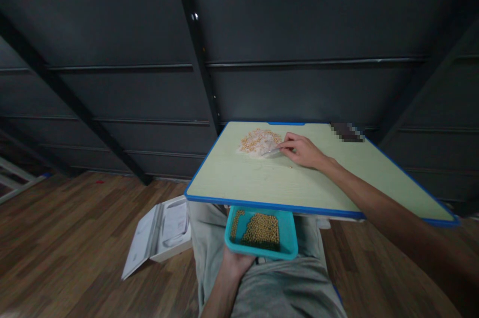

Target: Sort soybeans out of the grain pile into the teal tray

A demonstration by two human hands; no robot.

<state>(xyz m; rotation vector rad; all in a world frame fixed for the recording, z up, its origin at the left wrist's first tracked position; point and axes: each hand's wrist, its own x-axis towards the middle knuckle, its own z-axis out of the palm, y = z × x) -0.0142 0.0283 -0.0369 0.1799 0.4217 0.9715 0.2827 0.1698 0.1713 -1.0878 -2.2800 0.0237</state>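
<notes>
My right hand (301,150) is closed with thumb and fingers pinched on a small, thin, see-through or silvery tool (271,152); its exact kind does not show. The tool's tip touches the right side of a pile of white grains mixed with yellow beans (258,141) on the pale green table (228,183). In my lap, my left hand (236,262) grips a teal plastic tray (288,248) from beneath, its fingers mostly hidden. Yellow-brown beans (262,229) cover much of the tray's bottom. The tray sits just under the table's blue front edge.
A dark, pixelated object (348,132) lies at the table's far right corner. On the wooden floor (86,228) to the left stands an open white box (172,230). Dark wall panels (299,18) rise behind the table, and my legs are under it.
</notes>
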